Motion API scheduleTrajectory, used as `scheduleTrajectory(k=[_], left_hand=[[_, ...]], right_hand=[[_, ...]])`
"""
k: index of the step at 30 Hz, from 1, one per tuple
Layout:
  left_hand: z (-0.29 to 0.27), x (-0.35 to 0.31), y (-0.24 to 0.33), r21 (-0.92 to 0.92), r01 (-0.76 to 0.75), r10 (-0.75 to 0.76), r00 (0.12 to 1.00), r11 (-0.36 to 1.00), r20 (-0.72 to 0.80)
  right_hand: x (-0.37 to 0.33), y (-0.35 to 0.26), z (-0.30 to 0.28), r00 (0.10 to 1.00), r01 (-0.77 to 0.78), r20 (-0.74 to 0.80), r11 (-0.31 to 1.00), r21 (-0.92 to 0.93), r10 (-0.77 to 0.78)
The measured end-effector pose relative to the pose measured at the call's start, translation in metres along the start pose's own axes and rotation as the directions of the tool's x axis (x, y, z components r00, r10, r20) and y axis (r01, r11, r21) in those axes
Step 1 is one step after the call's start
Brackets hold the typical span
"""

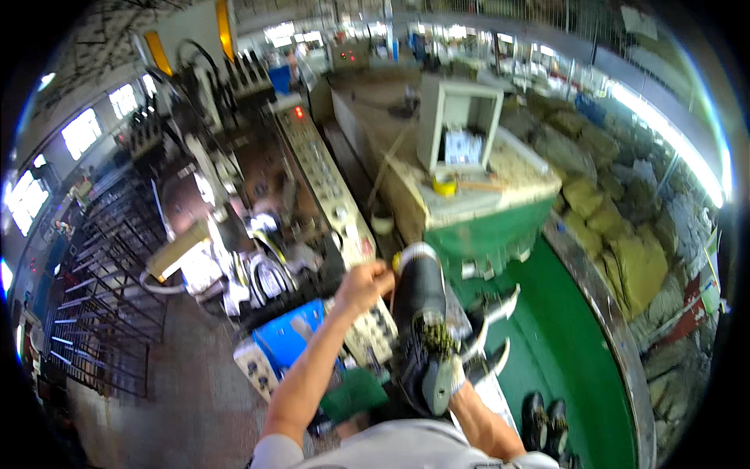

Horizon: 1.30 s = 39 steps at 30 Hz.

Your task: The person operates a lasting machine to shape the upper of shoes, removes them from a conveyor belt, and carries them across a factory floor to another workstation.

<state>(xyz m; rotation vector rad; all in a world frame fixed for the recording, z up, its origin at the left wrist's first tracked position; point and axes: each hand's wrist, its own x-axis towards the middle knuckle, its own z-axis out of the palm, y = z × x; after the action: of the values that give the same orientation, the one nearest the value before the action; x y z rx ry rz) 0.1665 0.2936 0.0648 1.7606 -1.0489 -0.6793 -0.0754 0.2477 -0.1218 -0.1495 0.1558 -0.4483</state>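
Observation:
A black shoe (419, 301) with yellow-and-black laces is in front of me, its toe pointing away and its opening toward me. A pale insert, like a shoe last (439, 384), shows in the opening. My right hand (458, 379), which seems to wear a white glove, grips the shoe at the heel end; most of its fingers are hidden behind the shoe. Bare and closed, my left hand (365, 286) is beside the left of the toe, fingertips pinched together. Whether it pinches anything or touches the shoe, I cannot tell.
A machine (266, 273) with a long control panel (328, 191) stands at left. On the right, a green trough (562, 336) holds black shoe parts (492, 316) and finished-looking shoes (535, 422). Beyond are a white open box (461, 125), yellow tape (444, 184) and piled sacks (641, 270).

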Motion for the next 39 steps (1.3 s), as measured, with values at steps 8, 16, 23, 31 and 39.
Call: scheduleTrajectory(k=[8, 16, 23, 31, 39], left_hand=[[0.041, 0.016, -0.056, -0.664, 0.103, -0.255, 0.958, 0.741, -0.136], [0.101, 0.019, -0.056, -0.448, -0.127, -0.145, 0.839, 0.885, -0.524], [0.097, 0.038, -0.043, -0.452, 0.107, -0.311, 0.860, 0.886, -0.404], [0.172, 0.097, -0.112, -0.608, 0.227, -0.498, 0.804, 0.761, -0.324], [0.186, 0.044, -0.132, -0.530, 0.483, -0.385, 0.876, 0.697, 0.292]], right_hand=[[-0.033, -0.010, 0.050, 0.988, -0.098, 0.116, 0.995, -0.015, 0.099], [-0.016, 0.006, -0.011, 0.992, 0.111, 0.074, 0.991, -0.076, -0.105], [-0.017, -0.001, 0.005, 0.992, 0.031, -0.119, 0.996, -0.080, -0.041], [-0.051, -0.038, -0.020, 0.979, -0.058, -0.175, 0.966, 0.253, 0.105], [-0.070, -0.082, -0.013, 0.654, 0.285, -0.534, 0.829, -0.482, -0.535]])
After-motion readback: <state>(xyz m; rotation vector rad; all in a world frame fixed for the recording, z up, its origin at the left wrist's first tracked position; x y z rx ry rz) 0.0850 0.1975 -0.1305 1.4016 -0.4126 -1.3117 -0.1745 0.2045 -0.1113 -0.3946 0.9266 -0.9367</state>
